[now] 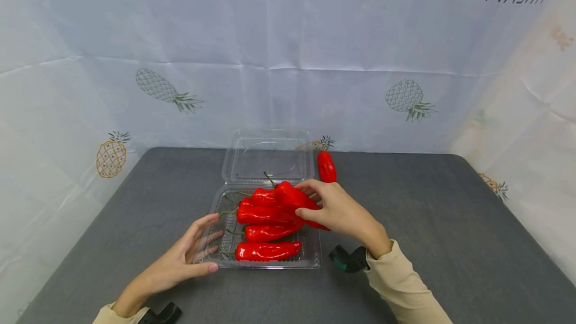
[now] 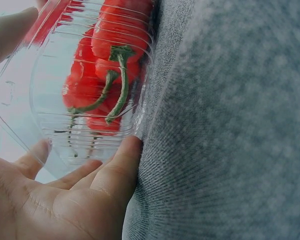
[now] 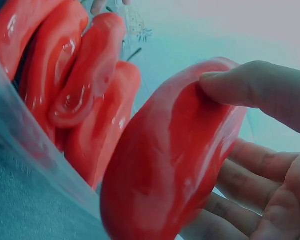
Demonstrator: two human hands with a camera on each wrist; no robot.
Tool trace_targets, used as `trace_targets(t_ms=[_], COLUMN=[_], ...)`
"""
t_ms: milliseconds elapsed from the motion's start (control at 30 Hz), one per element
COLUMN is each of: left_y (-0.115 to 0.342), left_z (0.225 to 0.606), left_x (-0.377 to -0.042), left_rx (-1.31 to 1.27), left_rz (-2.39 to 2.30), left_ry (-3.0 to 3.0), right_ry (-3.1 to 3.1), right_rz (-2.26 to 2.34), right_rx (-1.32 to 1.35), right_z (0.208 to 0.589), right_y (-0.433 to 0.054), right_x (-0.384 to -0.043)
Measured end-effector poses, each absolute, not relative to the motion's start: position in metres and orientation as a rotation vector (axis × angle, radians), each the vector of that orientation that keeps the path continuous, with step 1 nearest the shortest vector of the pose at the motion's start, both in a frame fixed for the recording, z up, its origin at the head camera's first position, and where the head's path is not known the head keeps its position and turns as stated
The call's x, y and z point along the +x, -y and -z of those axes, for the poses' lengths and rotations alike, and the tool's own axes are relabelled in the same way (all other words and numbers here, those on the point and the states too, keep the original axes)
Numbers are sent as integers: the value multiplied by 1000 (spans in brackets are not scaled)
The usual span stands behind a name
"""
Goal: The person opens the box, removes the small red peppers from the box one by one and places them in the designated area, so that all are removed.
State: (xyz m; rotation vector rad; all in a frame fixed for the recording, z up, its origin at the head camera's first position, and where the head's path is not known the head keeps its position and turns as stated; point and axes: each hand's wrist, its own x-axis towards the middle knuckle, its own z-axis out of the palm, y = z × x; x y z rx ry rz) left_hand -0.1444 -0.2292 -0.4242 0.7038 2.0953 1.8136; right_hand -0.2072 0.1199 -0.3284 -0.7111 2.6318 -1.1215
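Note:
A clear plastic clamshell box holds several glossy red peppers with thin green stems. My right hand pinches one red pepper between thumb and fingers, above the right back part of the box. In the right wrist view this pepper hangs tilted beside the box wall, apart from the others. At the box's left side, my left hand spreads its fingers against the wall; in the left wrist view its fingertips touch the clear plastic. Parts of the lower peppers are hidden behind the held one.
The clear lid stands raised at the back, leaning near the curtain with pineapple prints. Another red pepper lies on the dark grey table, behind my right hand.

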Motion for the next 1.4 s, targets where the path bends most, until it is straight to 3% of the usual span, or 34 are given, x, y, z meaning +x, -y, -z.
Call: trace_targets(t_ms=[1400], left_y=[229], left_z=[424], left_x=[-144], left_rx=[691], left_rz=[-1814], left_ry=[-2102], right_ry=[-2786], right_rz=[1319], right_rx=[-400], right_z=[347], right_y=[-162], right_x=[-249])
